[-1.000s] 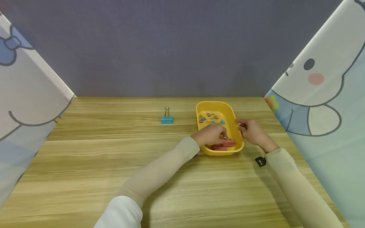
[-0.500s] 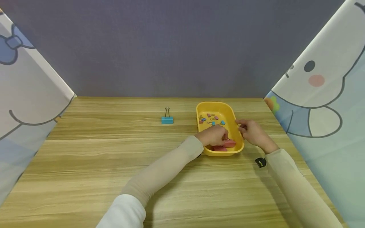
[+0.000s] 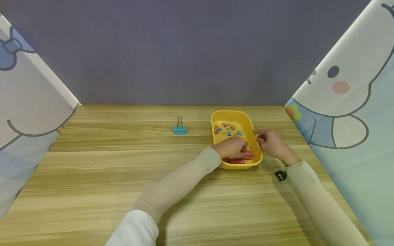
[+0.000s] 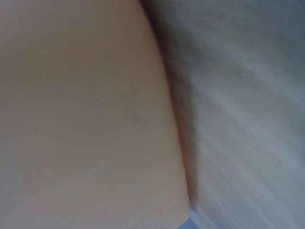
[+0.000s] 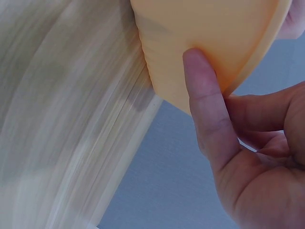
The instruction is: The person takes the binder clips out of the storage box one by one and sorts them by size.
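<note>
The yellow tray (image 3: 258, 150) stands on the right of the table, in the head view. My left hand (image 3: 231, 147) reaches into it with curled fingers, the tips down at a red binder clip (image 3: 248, 155) near the front. Beside that clip lies another red binder clip (image 3: 237, 161), partly covered by the hand. My right hand (image 3: 272, 143) pinches the tray's right rim; in the right wrist view its thumb (image 5: 207, 95) presses the outer wall. The left wrist view shows only skin and blurred table surface.
Several small binder clips, pink and blue, lie in the back half of the tray, including a blue one (image 3: 239, 133). A larger blue binder clip (image 3: 180, 130) lies left of the tray on the wooden table (image 3: 123, 171). A grey panel (image 3: 184, 51) rises behind.
My left hand has shifted slightly right and its fingers are curled more over the red binder clip. The right hand keeps its pinch on the rim, and the tray stays put.
</note>
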The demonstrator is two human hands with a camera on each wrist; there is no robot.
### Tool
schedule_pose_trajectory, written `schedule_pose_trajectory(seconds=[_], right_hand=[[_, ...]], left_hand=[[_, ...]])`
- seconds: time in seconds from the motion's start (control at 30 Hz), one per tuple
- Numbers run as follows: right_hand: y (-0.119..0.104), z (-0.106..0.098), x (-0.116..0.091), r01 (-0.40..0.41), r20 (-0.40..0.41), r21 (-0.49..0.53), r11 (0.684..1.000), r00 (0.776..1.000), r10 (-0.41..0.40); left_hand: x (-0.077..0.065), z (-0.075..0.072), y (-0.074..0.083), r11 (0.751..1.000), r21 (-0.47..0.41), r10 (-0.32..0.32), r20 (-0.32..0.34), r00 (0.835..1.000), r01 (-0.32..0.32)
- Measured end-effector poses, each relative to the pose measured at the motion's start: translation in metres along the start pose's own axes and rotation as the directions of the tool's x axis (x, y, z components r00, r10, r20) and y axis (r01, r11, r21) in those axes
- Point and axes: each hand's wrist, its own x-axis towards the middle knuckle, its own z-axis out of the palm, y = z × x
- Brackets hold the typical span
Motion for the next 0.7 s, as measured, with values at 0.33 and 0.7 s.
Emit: schedule_pose_trajectory(seconds=[0.33, 0.7], right_hand=[[0.000, 0.002, 0.000, -0.004, 0.005, 0.014, 1.000, 1.000, 0.004], [0.000, 0.001, -0.001, -0.019, 0.015, 0.012, 1.000, 1.000, 0.019]], left_hand=[[-0.005, -0.003, -0.007, 0.997, -0.082, -0.004, -0.060, 0.998, -0.001], [-0.018, -0.026, -0.021, 0.996, -0.068, 0.046, -0.211, 0.976, -0.062]])
